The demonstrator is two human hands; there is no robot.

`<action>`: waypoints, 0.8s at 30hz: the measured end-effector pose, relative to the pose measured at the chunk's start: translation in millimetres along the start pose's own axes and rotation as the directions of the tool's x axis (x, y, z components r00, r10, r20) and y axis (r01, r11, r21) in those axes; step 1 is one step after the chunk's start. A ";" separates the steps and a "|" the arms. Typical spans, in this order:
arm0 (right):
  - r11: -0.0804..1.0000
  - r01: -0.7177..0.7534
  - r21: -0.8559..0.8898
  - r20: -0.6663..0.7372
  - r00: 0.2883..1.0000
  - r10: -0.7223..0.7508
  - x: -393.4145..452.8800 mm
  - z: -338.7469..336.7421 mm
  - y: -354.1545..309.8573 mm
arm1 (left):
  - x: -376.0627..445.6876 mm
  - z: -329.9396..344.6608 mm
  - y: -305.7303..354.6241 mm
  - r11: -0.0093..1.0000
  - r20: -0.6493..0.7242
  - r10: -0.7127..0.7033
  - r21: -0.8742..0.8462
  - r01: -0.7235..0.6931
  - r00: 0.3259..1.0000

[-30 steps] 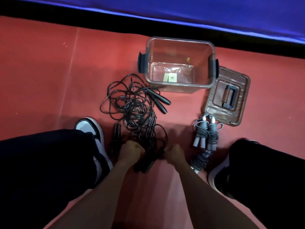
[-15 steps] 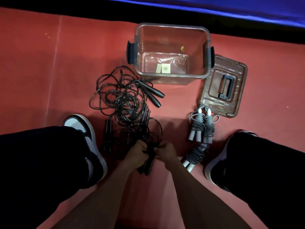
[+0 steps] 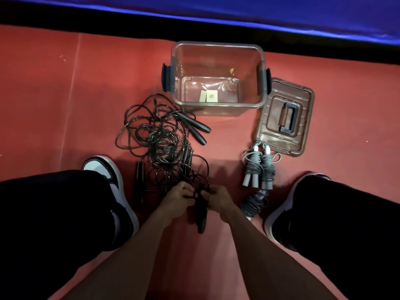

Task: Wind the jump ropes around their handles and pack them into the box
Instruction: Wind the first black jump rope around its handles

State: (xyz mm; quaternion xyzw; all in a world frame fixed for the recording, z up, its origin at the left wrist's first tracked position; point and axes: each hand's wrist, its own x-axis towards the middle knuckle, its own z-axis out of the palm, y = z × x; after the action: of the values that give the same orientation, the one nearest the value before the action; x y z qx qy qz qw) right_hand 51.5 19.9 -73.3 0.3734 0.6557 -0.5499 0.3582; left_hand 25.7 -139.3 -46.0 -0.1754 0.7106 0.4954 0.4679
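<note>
Keep the pair of black handles (image 3: 200,215) together, pinched in the left hand (image 3: 176,201); feed cord from the tangled black ropes (image 3: 160,144) with the right hand (image 3: 217,201), whose fingers curl on a strand, probably, since shadow blurs the grip. Lay turns snug, side by side, pulling slack free before each wrap. Both hands now closer together than half a second ago. Clear box (image 3: 216,46) without ropes; two wound grey ropes (image 3: 258,167) on the floor, beside the lid (image 3: 303,98).
</note>
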 end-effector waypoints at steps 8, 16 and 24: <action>0.982 0.159 -0.102 0.030 0.987 -0.157 -27.7 -9.5 -35.0 | -6.2 1.2 27.1 0.990 -0.163 0.120 0.086 -0.108 0.979; 0.946 0.300 -0.122 0.126 0.950 -0.285 -121.4 -59.7 -122.7 | -74.5 -15.3 113.1 0.974 -0.147 0.223 0.069 -0.215 0.964; 0.847 0.528 0.051 0.066 0.845 -0.531 -253.9 -84.1 -191.4 | -203.9 -7.5 208.2 0.851 0.117 0.514 0.052 -0.522 0.850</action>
State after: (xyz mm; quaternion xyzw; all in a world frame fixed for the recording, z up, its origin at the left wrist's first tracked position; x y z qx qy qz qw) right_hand -4.7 56.5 248.7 0.1620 0.7102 -0.6514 0.2121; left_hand -24.3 -96.3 238.0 0.0664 0.7273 0.5815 0.3583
